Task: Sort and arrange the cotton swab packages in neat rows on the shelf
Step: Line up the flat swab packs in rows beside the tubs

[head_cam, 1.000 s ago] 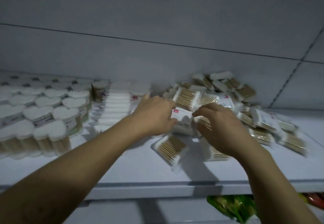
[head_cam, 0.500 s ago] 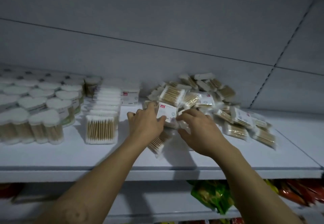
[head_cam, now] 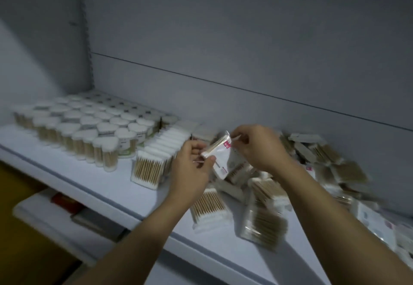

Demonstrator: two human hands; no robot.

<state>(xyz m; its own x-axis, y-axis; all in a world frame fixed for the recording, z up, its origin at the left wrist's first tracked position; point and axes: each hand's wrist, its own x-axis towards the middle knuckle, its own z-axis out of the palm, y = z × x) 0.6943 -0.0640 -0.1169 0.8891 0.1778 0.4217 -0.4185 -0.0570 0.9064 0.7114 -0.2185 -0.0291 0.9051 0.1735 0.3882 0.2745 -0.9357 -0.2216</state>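
Swab package, left hand pinching bottom, right hand top

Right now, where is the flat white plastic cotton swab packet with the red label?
In the head view, near the centre, the packet is held above the shelf between the left hand and the right hand, over the loose pile of packets.

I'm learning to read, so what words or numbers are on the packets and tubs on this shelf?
No text can be read here.
Red label on the cotton swab package, held by the left hand and right hand: too blurred.
Labels on the heart-shaped tubs: too blurred.
Print on the loose packets at far right: too blurred.
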